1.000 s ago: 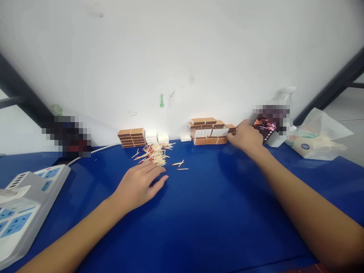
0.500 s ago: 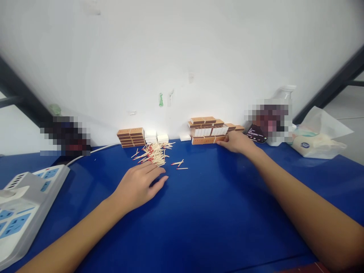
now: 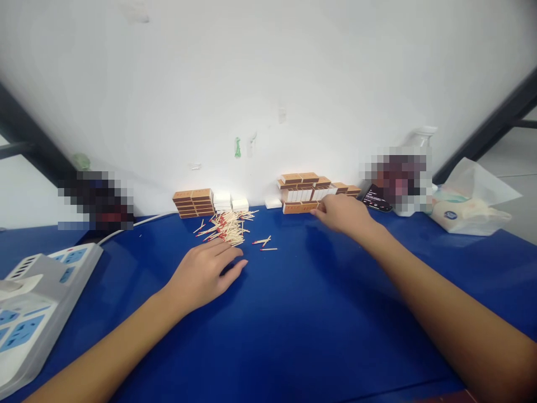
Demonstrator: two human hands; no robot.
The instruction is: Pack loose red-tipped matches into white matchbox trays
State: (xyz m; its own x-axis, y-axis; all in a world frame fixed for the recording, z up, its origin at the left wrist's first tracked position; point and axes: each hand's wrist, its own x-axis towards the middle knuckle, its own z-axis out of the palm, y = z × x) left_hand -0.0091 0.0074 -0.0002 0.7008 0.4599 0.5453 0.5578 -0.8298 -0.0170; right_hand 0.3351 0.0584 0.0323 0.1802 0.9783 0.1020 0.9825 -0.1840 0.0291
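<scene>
My left hand [image 3: 210,270] rests palm down on the blue table with its fingers loosely spread and nothing in it. Its fingertips lie at the near edge of a heap of red-tipped matches [image 3: 229,226]. Just right of the heap, several loose matches [image 3: 265,242] lie apart. My right hand [image 3: 342,214] is at the front right of the stacked matchboxes [image 3: 300,207], thumb and fingers drawn together. Whatever is between those fingers is hidden. White match trays [image 3: 322,193] stand on edge within this stack.
Another matchbox stack [image 3: 193,202] and white trays [image 3: 222,202] stand against the wall, with a single white tray [image 3: 273,204] farther right. A power strip [image 3: 62,302] occupies the left. At right are a phone [image 3: 376,198] and a tissue pack [image 3: 470,215].
My right hand has shifted slightly left and nearer along the front of the matchbox stack. My left hand and the matches are almost unchanged.
</scene>
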